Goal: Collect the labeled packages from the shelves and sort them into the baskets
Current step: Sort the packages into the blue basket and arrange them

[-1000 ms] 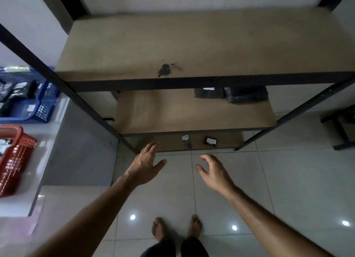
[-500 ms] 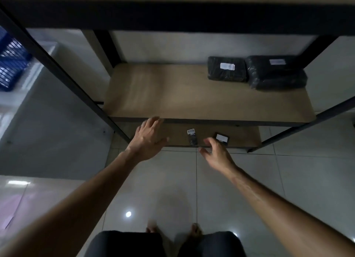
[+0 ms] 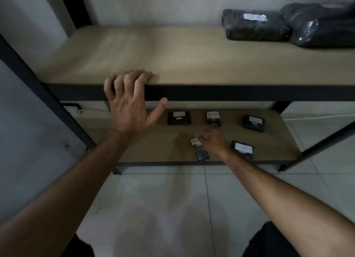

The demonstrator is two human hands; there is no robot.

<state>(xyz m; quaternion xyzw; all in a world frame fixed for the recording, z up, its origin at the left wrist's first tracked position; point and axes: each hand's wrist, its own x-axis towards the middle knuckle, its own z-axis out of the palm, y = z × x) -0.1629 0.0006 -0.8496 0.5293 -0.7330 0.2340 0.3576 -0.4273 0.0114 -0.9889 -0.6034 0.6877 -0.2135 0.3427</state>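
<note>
Packet (image 3: 199, 150) long axis front-back; right hand (image 3: 212, 139) fingers seemingly pinching label end.

A black-framed shelf unit (image 3: 211, 92) with tan boards stands against a pale wall (image 3: 153, 5). Glossy white floor tiles (image 3: 172, 199) lie below in dim light.
</note>
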